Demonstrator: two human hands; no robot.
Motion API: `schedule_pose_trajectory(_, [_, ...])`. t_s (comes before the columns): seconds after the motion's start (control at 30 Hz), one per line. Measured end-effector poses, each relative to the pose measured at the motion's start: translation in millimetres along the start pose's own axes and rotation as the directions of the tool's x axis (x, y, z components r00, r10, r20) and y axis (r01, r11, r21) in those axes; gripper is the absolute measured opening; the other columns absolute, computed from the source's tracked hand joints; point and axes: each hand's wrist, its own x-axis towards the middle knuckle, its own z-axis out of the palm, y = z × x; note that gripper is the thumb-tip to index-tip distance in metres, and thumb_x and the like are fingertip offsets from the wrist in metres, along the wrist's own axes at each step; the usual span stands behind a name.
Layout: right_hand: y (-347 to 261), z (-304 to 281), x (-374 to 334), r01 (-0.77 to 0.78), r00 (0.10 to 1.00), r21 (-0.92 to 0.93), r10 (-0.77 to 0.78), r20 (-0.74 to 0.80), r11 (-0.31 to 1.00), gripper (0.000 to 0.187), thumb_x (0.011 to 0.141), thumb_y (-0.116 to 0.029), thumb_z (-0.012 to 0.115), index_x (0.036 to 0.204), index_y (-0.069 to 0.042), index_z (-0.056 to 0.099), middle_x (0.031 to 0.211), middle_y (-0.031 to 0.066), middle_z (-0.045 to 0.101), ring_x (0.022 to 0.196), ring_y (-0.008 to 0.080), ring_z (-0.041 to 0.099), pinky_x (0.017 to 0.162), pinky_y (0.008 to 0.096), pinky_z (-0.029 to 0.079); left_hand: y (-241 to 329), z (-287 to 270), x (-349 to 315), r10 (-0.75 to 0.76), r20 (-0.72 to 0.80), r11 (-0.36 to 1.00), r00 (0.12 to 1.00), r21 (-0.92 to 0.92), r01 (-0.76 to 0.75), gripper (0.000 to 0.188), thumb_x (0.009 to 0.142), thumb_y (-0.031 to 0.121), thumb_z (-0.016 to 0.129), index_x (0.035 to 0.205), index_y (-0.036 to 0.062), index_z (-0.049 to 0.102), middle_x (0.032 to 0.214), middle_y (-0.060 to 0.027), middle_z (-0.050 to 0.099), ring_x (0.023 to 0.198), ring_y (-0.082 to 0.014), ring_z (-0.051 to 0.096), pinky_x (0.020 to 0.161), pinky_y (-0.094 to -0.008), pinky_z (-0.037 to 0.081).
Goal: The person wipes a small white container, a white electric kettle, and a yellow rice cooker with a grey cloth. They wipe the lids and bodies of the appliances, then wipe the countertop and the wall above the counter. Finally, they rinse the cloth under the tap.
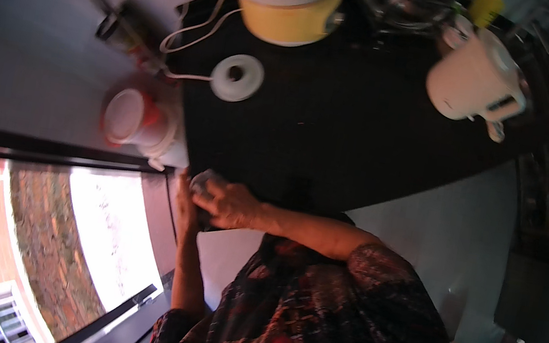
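At the near left corner of a black countertop (338,131), my right hand (236,207) is closed around a crumpled greyish cloth (201,180). The cloth is blurred and mostly covered by the fingers. Close beside it, my left hand (187,206) reaches up along the counter's left edge with its fingers stretched out. I see nothing held in it. Both forearms come from below, the right one crossing from the right. Just past the hands stands a red and white lidded tub (131,117), next to other pale containers.
A white round kettle base (244,91) with a cord lies on the counter. Behind it stands a yellow pot (286,15). A cream electric kettle (469,77) is at the right, with blurred glassy items (408,9) at the back. A window (90,250) opens at the lower left.
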Motion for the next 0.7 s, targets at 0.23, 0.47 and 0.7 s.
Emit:
schedule_pose_trajectory(0.23, [22.4, -76.7, -80.6, -0.063, 0.998, -0.117, 0.062, -0.012, 0.991, 0.067, 0.065, -0.025, 0.082, 0.124, -0.022, 0.050, 0.104, 0.0159, 0.054, 0.093, 0.0338, 0.064, 0.068, 0.0407, 0.058, 44.5, 30.8, -28.0, 0.339, -0.136, 0.692, 0.931, 0.706, -0.149, 0.062, 0.081, 0.027, 0.071, 0.133, 0.0036, 0.046, 0.130, -0.0215, 0.045, 0.120, -0.0370, 0.043, 0.101, -0.0453, 0.036])
schedule_pose_trajectory(0.47, [52.7, -184.5, -192.3, -0.488, 0.871, -0.242, 0.446, -0.208, 0.839, 0.066, 0.065, -0.026, 0.081, 0.122, -0.023, 0.050, 0.121, 0.0181, 0.043, 0.103, 0.0363, 0.058, 0.073, 0.0453, 0.055, 102.9, 125.6, -26.6, 0.556, -0.026, 0.601, 0.831, 0.703, -0.380, 0.053, 0.078, 0.015, 0.073, 0.126, 0.0075, 0.053, 0.134, -0.0182, 0.043, 0.124, -0.0354, 0.041, 0.104, -0.0452, 0.034])
schedule_pose_trajectory(0.7, [87.0, -280.3, -298.6, -0.695, 0.714, -0.382, 0.523, -0.466, 0.609, 0.070, 0.057, -0.025, 0.082, 0.120, -0.025, 0.052, 0.122, 0.0141, 0.043, 0.107, 0.0341, 0.050, 0.079, 0.0469, 0.044, 189.5, 296.5, -63.4, 0.624, 0.269, 0.670, 0.734, 0.299, -0.679, 0.037, 0.076, -0.001, 0.068, 0.112, 0.0029, 0.060, 0.125, -0.0158, 0.055, 0.117, -0.0288, 0.054, 0.100, -0.0382, 0.041])
